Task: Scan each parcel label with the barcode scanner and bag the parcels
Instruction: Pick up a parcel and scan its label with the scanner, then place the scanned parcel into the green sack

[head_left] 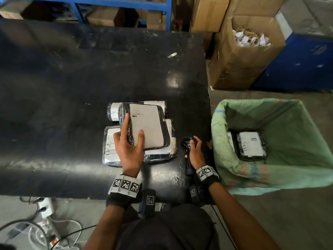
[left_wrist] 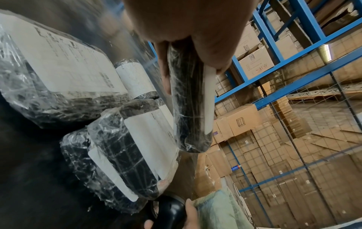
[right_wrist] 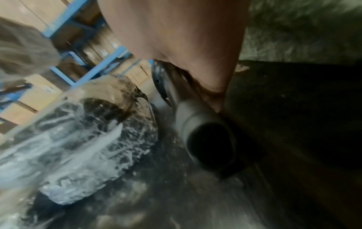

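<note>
My left hand grips a black plastic-wrapped parcel with a white label, lifted above several more wrapped parcels on the black table. The left wrist view shows that held parcel edge-on, pinched between thumb and fingers. My right hand holds the black barcode scanner by its handle, just right of the pile near the table's right edge. Its dark nose fills the right wrist view. A green woven sack stands open on the floor to the right, with a labelled parcel lying inside.
An open cardboard box of paper scraps stands behind the sack, beside a blue bin. Blue shelving with cartons runs behind the table. Cables and a power strip lie on the floor at the lower left.
</note>
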